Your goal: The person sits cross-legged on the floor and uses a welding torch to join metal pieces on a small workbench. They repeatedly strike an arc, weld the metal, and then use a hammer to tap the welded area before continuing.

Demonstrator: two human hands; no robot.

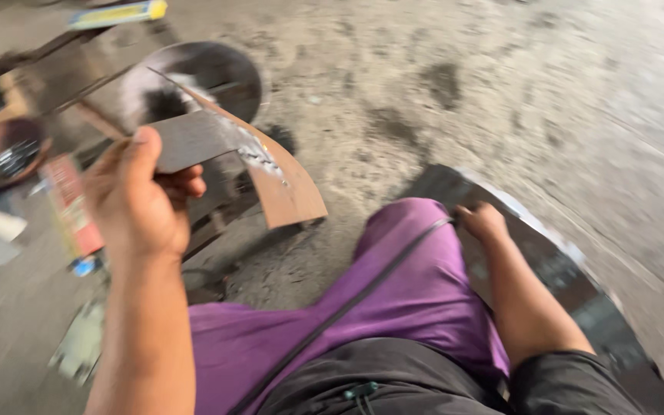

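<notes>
Your left hand [140, 196] is clamped, thumb on top, on the near end of a curved rusty metal strip [247, 157], held up off the floor [439, 84] so its welded seam faces you. Your right hand [484, 221] reaches down right of your purple-clad knee [416, 269], fingers closed on the edge of a dark curved metal plate [570, 284] lying on the ground, likely steadying it. A round metal drum [209, 77] sits far left, blurred clutter beside it.
</notes>
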